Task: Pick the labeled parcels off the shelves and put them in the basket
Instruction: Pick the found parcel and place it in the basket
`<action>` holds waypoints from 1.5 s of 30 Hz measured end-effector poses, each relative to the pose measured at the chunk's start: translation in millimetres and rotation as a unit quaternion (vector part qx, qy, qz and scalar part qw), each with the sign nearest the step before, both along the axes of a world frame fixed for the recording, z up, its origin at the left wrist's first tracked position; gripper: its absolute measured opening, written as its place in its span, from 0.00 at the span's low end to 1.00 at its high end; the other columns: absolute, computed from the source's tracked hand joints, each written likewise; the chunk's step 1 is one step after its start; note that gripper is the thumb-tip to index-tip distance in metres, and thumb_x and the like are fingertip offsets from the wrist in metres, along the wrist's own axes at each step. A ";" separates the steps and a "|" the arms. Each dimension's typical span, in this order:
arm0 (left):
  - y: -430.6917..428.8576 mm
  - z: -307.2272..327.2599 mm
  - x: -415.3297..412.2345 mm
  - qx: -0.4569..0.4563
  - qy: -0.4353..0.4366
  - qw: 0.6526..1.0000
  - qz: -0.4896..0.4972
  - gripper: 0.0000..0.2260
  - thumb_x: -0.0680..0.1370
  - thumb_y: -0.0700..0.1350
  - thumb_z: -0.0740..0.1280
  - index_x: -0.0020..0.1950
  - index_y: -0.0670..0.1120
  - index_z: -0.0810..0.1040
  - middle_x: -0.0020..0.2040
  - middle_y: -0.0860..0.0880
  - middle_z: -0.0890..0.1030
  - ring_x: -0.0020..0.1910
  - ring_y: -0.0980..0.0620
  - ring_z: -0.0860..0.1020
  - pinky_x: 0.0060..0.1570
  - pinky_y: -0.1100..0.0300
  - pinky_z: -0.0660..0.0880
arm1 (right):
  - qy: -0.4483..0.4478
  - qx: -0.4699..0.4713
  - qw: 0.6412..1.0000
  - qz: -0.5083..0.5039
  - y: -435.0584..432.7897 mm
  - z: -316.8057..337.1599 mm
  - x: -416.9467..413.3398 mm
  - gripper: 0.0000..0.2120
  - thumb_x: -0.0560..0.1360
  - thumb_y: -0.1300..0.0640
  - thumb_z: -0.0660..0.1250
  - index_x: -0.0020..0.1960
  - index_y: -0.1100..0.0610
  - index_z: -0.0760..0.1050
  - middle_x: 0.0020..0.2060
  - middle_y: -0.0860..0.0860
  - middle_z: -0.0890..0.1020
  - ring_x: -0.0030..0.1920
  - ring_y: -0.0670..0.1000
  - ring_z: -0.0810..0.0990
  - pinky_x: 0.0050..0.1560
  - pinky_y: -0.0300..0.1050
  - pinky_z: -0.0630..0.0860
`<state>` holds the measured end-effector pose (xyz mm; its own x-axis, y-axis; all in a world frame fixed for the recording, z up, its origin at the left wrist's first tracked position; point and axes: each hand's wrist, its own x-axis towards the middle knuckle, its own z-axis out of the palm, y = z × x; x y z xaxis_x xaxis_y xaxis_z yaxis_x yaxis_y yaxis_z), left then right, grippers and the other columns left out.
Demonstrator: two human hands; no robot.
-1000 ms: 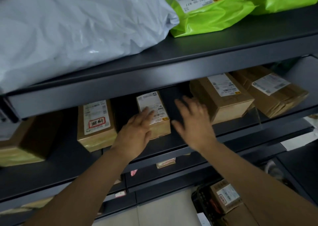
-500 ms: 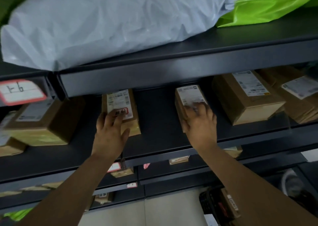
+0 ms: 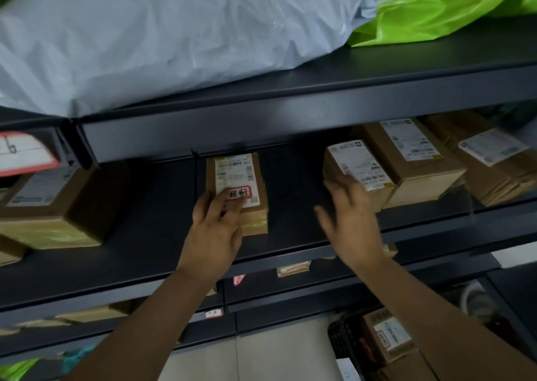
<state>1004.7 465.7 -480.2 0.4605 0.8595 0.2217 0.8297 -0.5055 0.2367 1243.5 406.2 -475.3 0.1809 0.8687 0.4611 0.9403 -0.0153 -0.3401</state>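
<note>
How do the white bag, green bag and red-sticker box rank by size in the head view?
1. white bag
2. green bag (cut off by the frame, so true size unsure)
3. red-sticker box

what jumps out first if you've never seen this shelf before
A huge white mailer bag fills the top shelf, with a bright green bag beside it at top right. Below, the left hand lies on a small box with a red-bordered sticker, while the right hand, open and blurred, hovers by a white-labelled box.

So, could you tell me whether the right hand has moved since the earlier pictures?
Yes: the right hand has slid back off the small labelled box, toward the shelf's front edge.
</note>
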 end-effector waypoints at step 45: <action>-125.4 -22.0 73.8 -0.193 -0.101 0.936 -0.278 0.30 0.74 0.65 0.59 0.69 0.48 0.67 0.63 0.51 0.72 0.62 0.51 0.70 0.60 0.58 0.67 | 0.782 0.071 0.594 -0.174 -222.1 -50.0 5.5 0.32 0.69 0.54 0.71 0.70 0.46 0.63 0.59 0.50 0.79 0.57 0.53 0.80 0.59 0.56 0.76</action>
<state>1078.5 340.2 -502.2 0.8421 0.5341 0.0742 0.3834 -0.6899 0.6141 1249.0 184.0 -525.3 0.6419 0.6263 -0.4424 -0.5789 0.0174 -0.8152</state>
